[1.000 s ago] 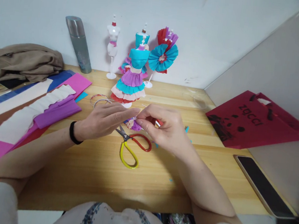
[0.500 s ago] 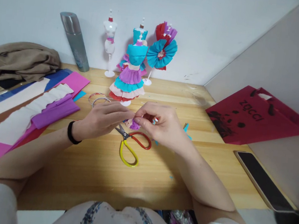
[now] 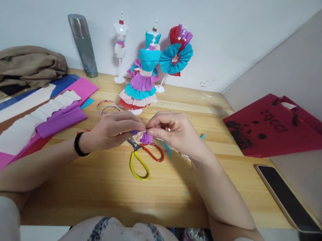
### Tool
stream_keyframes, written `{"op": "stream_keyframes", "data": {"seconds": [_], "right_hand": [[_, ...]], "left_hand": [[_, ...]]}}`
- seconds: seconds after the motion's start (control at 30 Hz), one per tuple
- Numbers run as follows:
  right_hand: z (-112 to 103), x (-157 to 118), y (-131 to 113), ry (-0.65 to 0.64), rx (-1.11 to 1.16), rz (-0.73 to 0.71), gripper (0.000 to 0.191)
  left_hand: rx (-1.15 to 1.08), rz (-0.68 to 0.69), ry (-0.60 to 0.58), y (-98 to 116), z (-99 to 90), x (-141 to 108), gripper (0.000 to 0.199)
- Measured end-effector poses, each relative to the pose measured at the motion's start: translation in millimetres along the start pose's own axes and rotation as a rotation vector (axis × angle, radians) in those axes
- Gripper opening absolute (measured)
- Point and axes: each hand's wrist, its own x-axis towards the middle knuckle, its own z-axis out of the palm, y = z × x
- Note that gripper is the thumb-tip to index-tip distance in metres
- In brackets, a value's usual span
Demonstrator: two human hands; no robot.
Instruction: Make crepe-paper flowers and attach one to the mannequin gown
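A small gathered piece of purple and cream crepe paper (image 3: 145, 137) hangs between my hands, above the scissors. My left hand (image 3: 114, 128) has its fingers closed on the piece's upper left side. The thumb and index finger of my right hand (image 3: 174, 131) pinch its top edge. Scissors (image 3: 139, 166) with one yellow and one red handle lie on the wooden table (image 3: 90, 189) just below, their blades partly covered by the paper piece. Behind my hands stands a mini mannequin in a ruffled dress (image 3: 141, 82) of blue, purple, cream and red.
More mannequins stand behind, one with a large blue paper flower (image 3: 175, 58). A bottle (image 3: 84, 47), brown cloth (image 3: 25, 66) and colored paper sheets (image 3: 63, 120) are at left. At right are a red bag (image 3: 278, 127) and a phone (image 3: 287, 199). Blue scraps (image 3: 167, 149) lie near my right hand.
More of the gathered paper shows below my fingers, spread like a small fan. My left fingers have curled in slightly. The whole view has shifted a little.
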Motion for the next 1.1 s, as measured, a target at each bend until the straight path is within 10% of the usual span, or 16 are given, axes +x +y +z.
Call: {"op": "stream_keyframes", "data": {"seconds": [0.67, 1.1], "right_hand": [[-8.3, 5.1, 4.0, -0.083, 0.294, 0.041, 0.029], [-5.6, -1.5, -1.5, 0.007, 0.059, -0.244, 0.028]], "left_hand": [[-0.128, -0.063, 0.062, 7.1, -0.8, 4.5, 0.023], [-0.117, -0.152, 0.111, 6.0, -0.1, 2.2, 0.027]]}}
